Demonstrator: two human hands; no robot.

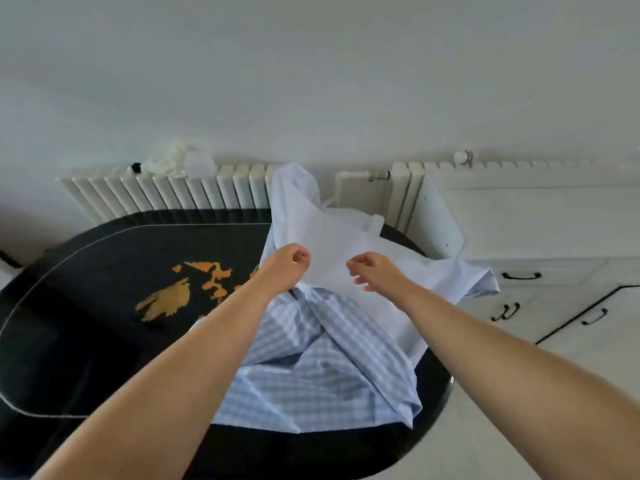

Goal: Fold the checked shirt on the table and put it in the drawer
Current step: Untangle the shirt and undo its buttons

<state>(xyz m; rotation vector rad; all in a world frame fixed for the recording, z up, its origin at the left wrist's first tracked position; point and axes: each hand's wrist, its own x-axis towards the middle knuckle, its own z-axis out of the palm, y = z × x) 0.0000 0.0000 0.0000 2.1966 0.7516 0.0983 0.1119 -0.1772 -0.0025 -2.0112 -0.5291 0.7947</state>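
A light blue and white checked shirt (322, 368) lies crumpled on the right part of a black oval table (86, 306). Its upper part is lifted off the table and shows its pale inner side. My left hand (285, 266) is shut on the raised fabric at its left. My right hand (375, 271) pinches the same raised fabric a little to the right, fingers curled. One sleeve hangs over the table's right edge. White drawers with black handles (521, 276) stand to the right of the table.
The table top has a gold pattern (180, 292). White radiators (166, 192) line the wall behind, with a white bundle (180, 162) on top. A white cabinet (540, 216) stands at the right, with pale floor below it.
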